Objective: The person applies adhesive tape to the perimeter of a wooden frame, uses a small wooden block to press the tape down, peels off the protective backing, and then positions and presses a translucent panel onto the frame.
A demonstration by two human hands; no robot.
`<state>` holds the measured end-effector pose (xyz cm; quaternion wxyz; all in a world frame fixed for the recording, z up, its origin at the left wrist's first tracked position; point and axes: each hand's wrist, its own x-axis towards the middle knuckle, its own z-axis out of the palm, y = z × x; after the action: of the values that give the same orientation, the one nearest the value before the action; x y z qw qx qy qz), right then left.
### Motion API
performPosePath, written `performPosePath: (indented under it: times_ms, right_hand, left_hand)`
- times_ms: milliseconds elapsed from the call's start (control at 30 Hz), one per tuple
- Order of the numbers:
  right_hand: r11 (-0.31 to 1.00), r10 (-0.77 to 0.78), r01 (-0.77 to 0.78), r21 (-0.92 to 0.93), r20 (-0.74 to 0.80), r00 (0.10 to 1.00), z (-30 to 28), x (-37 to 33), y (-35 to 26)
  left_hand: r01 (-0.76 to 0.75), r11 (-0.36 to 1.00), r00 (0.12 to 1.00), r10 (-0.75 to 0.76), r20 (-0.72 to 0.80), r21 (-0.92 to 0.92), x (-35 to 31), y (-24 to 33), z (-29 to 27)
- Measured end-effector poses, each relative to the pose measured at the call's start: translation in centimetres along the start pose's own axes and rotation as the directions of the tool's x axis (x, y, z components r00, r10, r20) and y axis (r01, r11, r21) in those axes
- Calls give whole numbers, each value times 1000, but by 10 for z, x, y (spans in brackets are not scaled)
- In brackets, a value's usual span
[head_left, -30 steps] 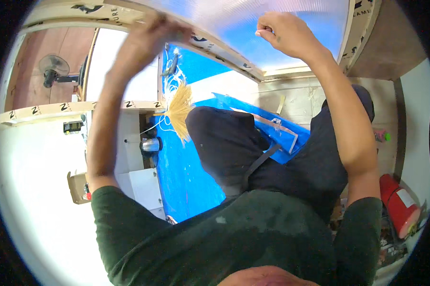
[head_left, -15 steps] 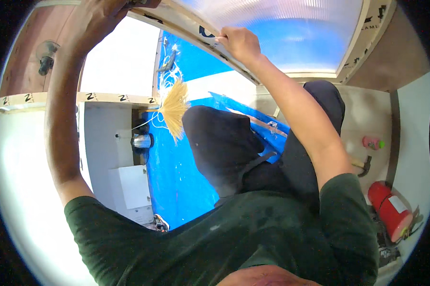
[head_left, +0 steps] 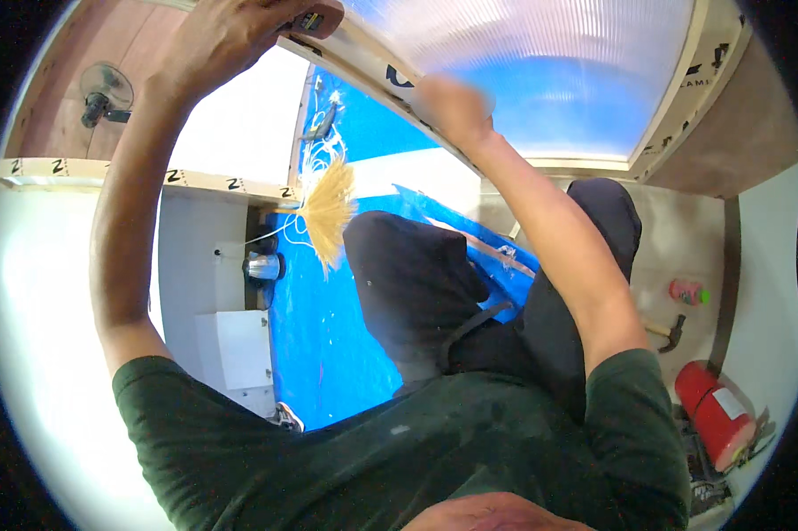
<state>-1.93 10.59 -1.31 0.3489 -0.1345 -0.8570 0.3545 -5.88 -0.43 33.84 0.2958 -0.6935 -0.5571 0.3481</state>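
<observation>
My left hand (head_left: 231,40) is raised at the top, closed around a small reddish-brown box-like tool (head_left: 319,19) with a dark label. The tool rests at the edge of a pale wooden beam (head_left: 377,66), which runs slantwise under both hands. My right hand (head_left: 456,108) is over the beam farther right, blurred by motion, so its fingers cannot be made out. Beyond the beam is a ribbed translucent panel (head_left: 567,80) in a wooden frame.
A straw broom (head_left: 328,212) and white cord lie on blue sheeting (head_left: 328,345). To the right are a hammer (head_left: 673,334), a pink bottle (head_left: 686,291) and a red fire extinguisher (head_left: 713,411). A small fan (head_left: 105,93) is on the left wall.
The view has shifted, and more of the reddish-brown tool in my left hand now shows. My right hand has moved a little along the beam and become blurred.
</observation>
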Motion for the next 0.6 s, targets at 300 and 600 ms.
performPosePath:
  times_ms: [300, 600]
  right_hand:
    - [999, -1, 1, 38, 0, 1000, 1, -2, 0]
    - [996, -31, 29, 82, 32, 999, -3, -1, 1]
  left_hand:
    - [-73, 996, 996, 76, 50, -60, 11, 13, 8]
    - [-149, 989, 988, 149, 28, 7, 9, 42, 62]
